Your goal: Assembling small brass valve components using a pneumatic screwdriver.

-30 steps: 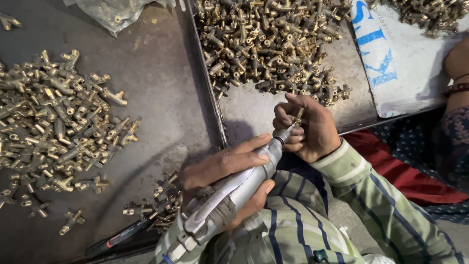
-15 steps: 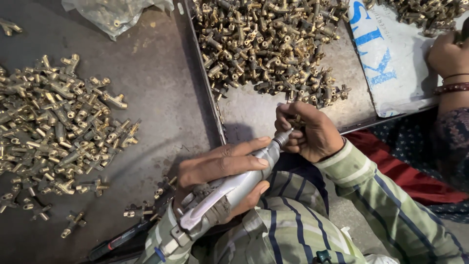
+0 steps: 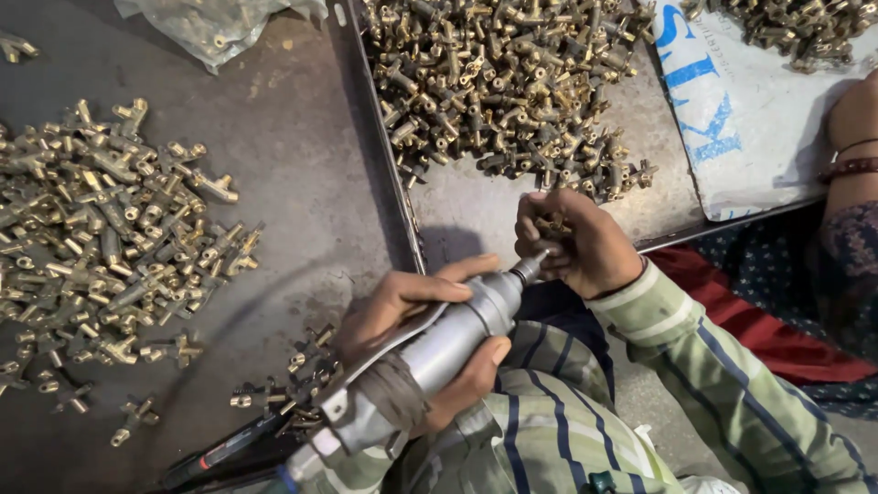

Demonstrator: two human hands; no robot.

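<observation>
While the smooth, cylindrical grey metal power tool (image 3: 439, 352) lies slantwise over the lap, it is gripped round its barrel by the left hand (image 3: 416, 316), whose fingers are clenched about the body and the flat lever running along it. A band of dull fabric is seen wound round the rear of the tool, and a black hose with a red mark (image 3: 224, 453) leaves its back end. The narrow nose of the tool is pressed against a small brass T-shaped fitting (image 3: 551, 225), which is pinched in the curled fingers of the right hand (image 3: 572, 242), just above the near edge of the shallow grey sheet-metal tray (image 3: 476, 210).

In that tray a dense heap of brass fittings (image 3: 508, 91) is held, too many to be counted, all tubular, knurled in places and yellow-bright. A second, looser pile of brass fittings (image 3: 101, 238) is spread on the dark, scuffed metal table top (image 3: 293, 146) to the left, with about a dozen strays scattered near the left hand. One crumpled clear plastic bag (image 3: 215, 27) lies at the top edge of the table.

To the right, a white woven sack with blue print (image 3: 759, 119) is laid flat in the tray, and a third heap of fittings (image 3: 796, 27) rests on it. Another person's forearm (image 3: 855, 137), banded with two dark bracelets, is seen at the right edge. Both sleeves of the worker are of green cloth striped in blue.
</observation>
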